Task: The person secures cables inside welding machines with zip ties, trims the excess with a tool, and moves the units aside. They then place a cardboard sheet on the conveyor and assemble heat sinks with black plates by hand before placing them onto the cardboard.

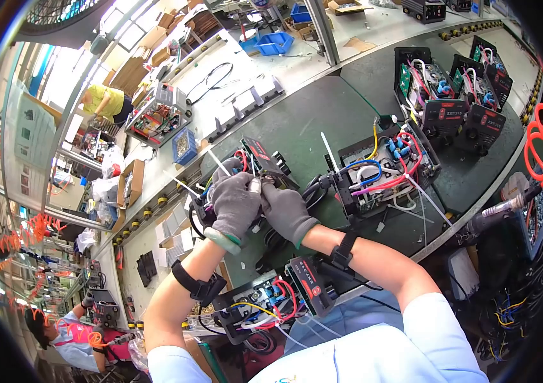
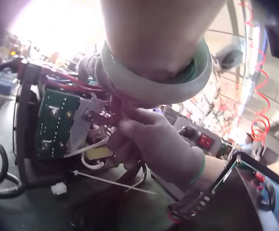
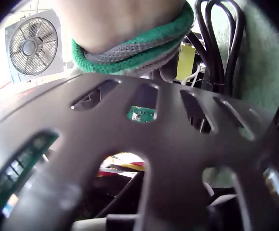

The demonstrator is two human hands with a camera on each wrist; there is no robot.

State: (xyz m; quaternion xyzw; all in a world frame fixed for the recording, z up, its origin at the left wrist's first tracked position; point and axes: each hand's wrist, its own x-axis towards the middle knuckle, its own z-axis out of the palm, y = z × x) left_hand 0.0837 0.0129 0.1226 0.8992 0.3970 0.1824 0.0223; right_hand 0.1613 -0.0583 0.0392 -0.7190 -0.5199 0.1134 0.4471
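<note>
Both hands wear grey knit gloves and meet over an opened electrical unit with a black front panel. My left hand bends its fingers at a short white lead inside the unit. Across from it, my right hand pinches at the same spot; its curled fingers show beside a green circuit board in the left wrist view. A white cable tie sticks up by the left hand. A slotted black cover hides the right fingers in the right wrist view.
A second wired unit stands right of the hands, and another lies close to the body. Several units are grouped at the far right. Black cables lie beside the right hand. A red coiled hose hangs at the right.
</note>
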